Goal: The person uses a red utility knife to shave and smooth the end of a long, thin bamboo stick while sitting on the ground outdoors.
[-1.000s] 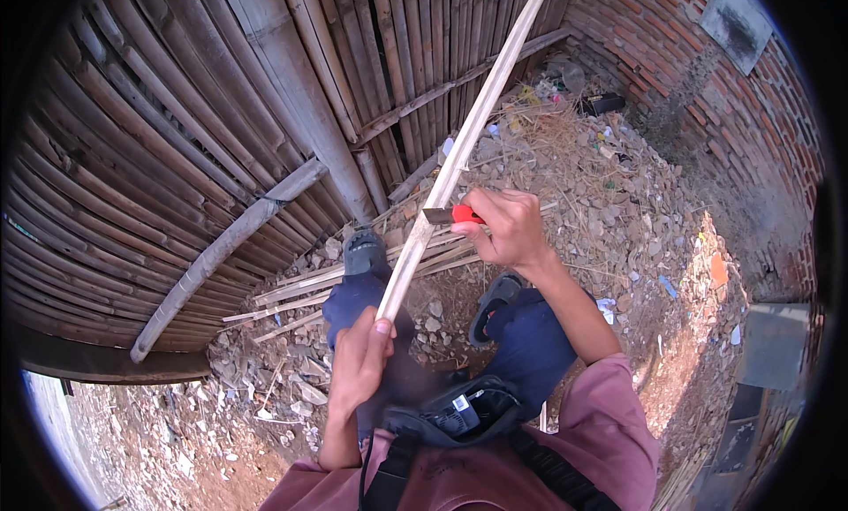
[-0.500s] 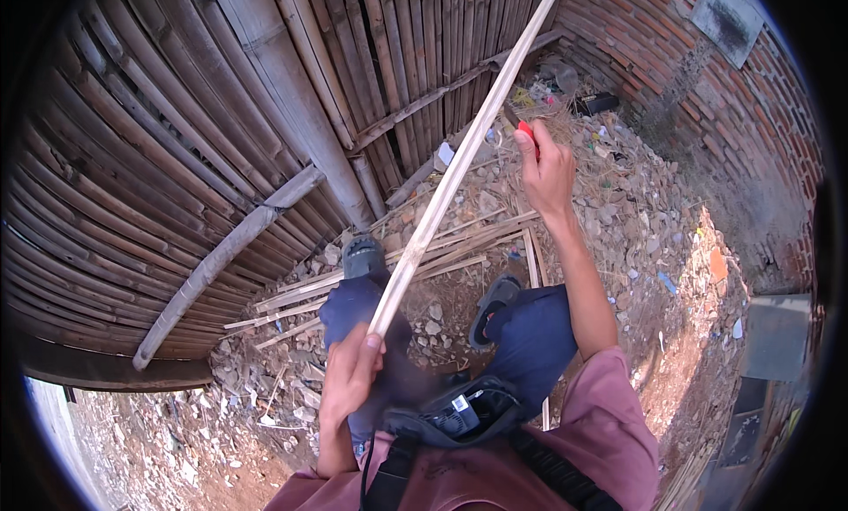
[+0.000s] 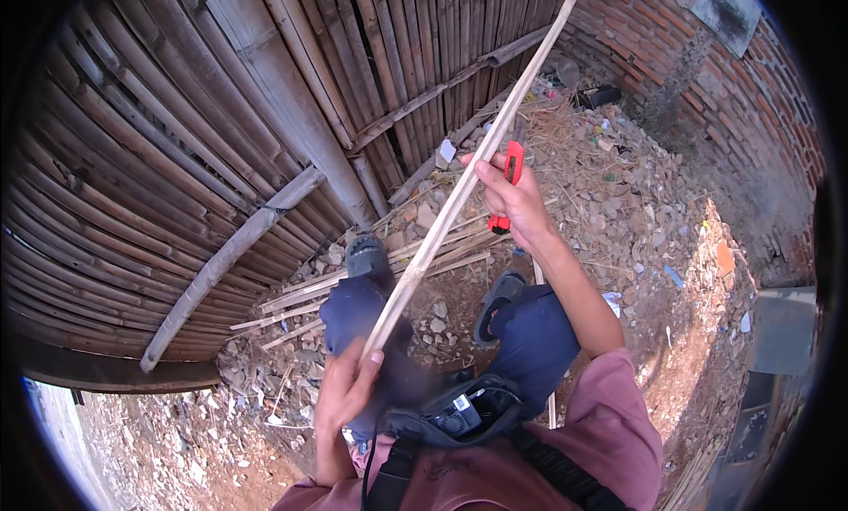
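A long pale bamboo strip (image 3: 442, 224) slants from my lap up toward the far right corner. Its near end is gripped in my left hand (image 3: 343, 392), the thumb lying along it. Around the middle of the strip, the thumb and fingers of my right hand (image 3: 523, 206) close on it. That same hand also holds a red utility knife (image 3: 514, 162), tucked across the fingers with its handle end toward me. A blade seems to extend past the far end of the knife, though it is hard to make out.
More thin strips (image 3: 291, 310) lie on the rubble ground (image 3: 618, 228) by my feet. A bamboo wall (image 3: 177, 158) with a crossing pole (image 3: 234, 264) rises at the left. The brick wall (image 3: 654, 43) stands at the far right. An open pouch (image 3: 468, 409) sits at my waist.
My right hand has moved left and nearer, from beside the strip onto it. The knife has turned within that hand. The strip's far end has come down into view.
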Motion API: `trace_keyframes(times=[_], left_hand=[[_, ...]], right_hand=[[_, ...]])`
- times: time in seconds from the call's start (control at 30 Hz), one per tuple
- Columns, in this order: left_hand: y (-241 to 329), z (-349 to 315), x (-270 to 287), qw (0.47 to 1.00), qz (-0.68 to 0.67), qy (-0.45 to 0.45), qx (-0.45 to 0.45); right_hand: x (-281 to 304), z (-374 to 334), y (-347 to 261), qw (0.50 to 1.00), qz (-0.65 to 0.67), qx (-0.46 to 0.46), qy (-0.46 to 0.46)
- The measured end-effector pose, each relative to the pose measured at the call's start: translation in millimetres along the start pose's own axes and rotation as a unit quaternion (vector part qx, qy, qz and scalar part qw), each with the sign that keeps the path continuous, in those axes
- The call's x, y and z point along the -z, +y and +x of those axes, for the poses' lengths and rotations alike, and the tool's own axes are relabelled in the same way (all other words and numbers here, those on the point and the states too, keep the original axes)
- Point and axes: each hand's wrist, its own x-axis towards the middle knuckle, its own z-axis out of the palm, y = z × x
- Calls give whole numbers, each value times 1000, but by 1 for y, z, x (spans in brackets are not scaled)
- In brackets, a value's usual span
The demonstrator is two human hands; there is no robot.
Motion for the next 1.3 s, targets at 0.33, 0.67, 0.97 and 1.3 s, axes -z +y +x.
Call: trace_keyframes(times=[0.33, 0.67, 0.97, 1.3], left_hand=[[83, 34, -17, 948, 177, 174, -199], [77, 54, -26, 992, -11, 70, -103], [74, 58, -30, 991, -58, 56, -105], [78, 59, -44, 980, -27, 147, -132]], right_hand=[[-23, -21, -4, 996, -79, 28, 20], [-21, -48, 4, 872, -415, 257, -37], [-38, -68, 31, 771, -509, 360, -126], [-42, -68, 29, 755, -515, 392, -111]])
